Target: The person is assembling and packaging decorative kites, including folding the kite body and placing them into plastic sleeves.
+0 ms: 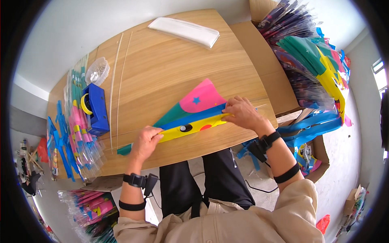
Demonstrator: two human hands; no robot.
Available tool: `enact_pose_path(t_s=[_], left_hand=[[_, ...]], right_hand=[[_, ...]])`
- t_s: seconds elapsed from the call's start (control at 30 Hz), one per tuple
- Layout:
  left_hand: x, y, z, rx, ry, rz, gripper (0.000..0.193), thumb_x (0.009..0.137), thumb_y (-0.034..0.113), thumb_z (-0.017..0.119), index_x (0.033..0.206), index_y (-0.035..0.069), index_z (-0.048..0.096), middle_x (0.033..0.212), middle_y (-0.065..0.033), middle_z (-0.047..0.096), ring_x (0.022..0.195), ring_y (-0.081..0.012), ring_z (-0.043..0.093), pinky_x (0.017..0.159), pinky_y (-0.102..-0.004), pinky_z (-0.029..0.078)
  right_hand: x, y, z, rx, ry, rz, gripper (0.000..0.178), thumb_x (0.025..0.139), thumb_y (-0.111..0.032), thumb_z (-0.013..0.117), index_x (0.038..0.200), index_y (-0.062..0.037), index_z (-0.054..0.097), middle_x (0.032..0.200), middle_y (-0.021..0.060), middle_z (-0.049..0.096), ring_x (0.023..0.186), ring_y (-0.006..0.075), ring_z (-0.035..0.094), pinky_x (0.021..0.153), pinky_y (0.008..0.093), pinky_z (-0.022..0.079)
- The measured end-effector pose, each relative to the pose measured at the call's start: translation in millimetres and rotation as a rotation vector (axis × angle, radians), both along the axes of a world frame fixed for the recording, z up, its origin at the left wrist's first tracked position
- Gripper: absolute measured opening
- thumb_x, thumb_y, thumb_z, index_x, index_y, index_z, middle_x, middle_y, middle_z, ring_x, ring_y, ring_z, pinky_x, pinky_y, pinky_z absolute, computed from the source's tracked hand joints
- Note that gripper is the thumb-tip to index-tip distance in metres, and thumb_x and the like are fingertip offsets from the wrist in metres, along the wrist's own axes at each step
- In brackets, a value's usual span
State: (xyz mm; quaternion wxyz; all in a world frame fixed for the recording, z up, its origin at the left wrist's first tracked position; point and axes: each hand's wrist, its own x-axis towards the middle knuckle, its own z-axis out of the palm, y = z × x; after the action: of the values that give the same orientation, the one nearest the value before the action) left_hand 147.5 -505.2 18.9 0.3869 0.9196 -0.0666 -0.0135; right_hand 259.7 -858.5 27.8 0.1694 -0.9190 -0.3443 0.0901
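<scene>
A folded kite (190, 126) lies near the front edge of the wooden table, with green, pink, blue and yellow panels and part of a cartoon eye and red cheek. Its pink flap, bearing a blue star, spreads away from me. My left hand (146, 141) pinches the folded edge near the green end. At the opposite end, my right hand (244, 115) grips the blue and yellow layers between thumb and fingers. The edge runs fairly straight between both hands. A thin rod tip (261, 107) shows just beyond my right hand.
Thin pale rods (115, 89) lie left of the kite. Beside them are a blue tape dispenser (97, 115), a clear dish (97, 72), packed kites (79, 117) and blue strips (64, 139). White plastic sheets (184, 31) rest at the back. A cardboard box (265, 67) adjoins the right side.
</scene>
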Motion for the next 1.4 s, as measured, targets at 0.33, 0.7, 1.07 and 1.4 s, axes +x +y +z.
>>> enact_pose_path(t_s=[0.33, 0.7, 1.07, 1.4], left_hand=[[19, -16, -14, 0.303, -0.19, 0.095, 0.02, 0.08, 0.007, 0.067, 0.098, 0.001, 0.063, 0.097, -0.0156, 0.062, 0.093, -0.0339, 0.059, 0.079, -0.0386, 0.049], [-10, -26, -23, 0.522, -0.431, -0.067, 0.029, 0.081, 0.013, 0.068, 0.105, -0.001, 0.059, 0.102, -0.0148, 0.059, 0.096, -0.035, 0.057, 0.08, -0.0438, 0.049], [69, 4, -16, 0.166, 0.199, 0.097, 0.023, 0.084, 0.024, 0.068, 0.087, 0.003, 0.06, 0.078, -0.0178, 0.065, 0.075, -0.0366, 0.063, 0.065, -0.0436, 0.048], [73, 3, -18, 0.254, 0.23, 0.123, 0.025, 0.081, 0.029, 0.069, 0.082, 0.005, 0.061, 0.077, -0.0147, 0.066, 0.076, -0.033, 0.064, 0.066, -0.043, 0.048]], right_hand=[[26, 38, -12, -0.219, 0.102, -0.285, 0.023, 0.081, -0.029, 0.065, 0.09, -0.007, 0.067, 0.088, 0.0144, 0.069, 0.092, 0.0334, 0.065, 0.077, 0.0451, 0.05], [-11, 20, -17, 0.243, -0.453, 0.18, 0.034, 0.075, -0.028, 0.075, 0.097, -0.0055, 0.062, 0.094, 0.0105, 0.064, 0.098, 0.0319, 0.06, 0.083, 0.0434, 0.047], [57, 54, -10, 0.042, -0.315, -0.057, 0.044, 0.075, -0.018, 0.072, 0.114, -0.0048, 0.058, 0.132, 0.0123, 0.054, 0.122, 0.0293, 0.049, 0.098, 0.0442, 0.04], [60, 80, -12, -0.002, -0.237, 0.081, 0.027, 0.07, -0.006, 0.066, 0.097, -0.0029, 0.065, 0.104, 0.0108, 0.063, 0.108, 0.0309, 0.055, 0.09, 0.0397, 0.045]])
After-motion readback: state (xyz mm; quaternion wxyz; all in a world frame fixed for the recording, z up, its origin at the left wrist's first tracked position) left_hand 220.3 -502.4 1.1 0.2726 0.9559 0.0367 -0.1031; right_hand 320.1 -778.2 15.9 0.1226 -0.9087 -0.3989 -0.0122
